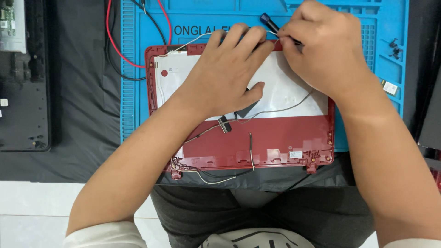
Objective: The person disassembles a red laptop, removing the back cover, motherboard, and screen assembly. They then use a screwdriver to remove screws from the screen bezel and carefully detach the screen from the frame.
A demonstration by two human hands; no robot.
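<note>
Left hand (227, 73) lies flat on the panel (285, 92), fingers spread, pressing it down; nothing gripped. Right hand (321, 48) is pinched shut on a dark-handled tool (268, 21), tip just past the left fingertips at the far rim of the red lid (275, 142). A thin white wire (193, 40) runs along that rim right under both hands.

Step, as I read it: working the wire or the panel's far edge free of the lid, one hand bracing, the other prying or picking. Next move probably needs a light touch at the tip and steady pressure from the left hand so the panel doesn't shift.

Lid sits on the blue mat (133, 105), under both hands, near edge overhanging toward the person's lap.

Count:
- 1 red lid, 1 panel in it
- 1 grey cable (280, 108) crossing the panel below the right hand, 1 flat cable with dark connector (224, 124) below the left wrist
- loose wire ends at the lid's near hinge edge, number unclear
- 1 red lead (110, 39) and 1 black lead (154, 23), left of the left hand
- a few small screws (394, 48), right of the right hand; too small to count
- 1 dark chassis (23, 92) far left on the worktop
</note>
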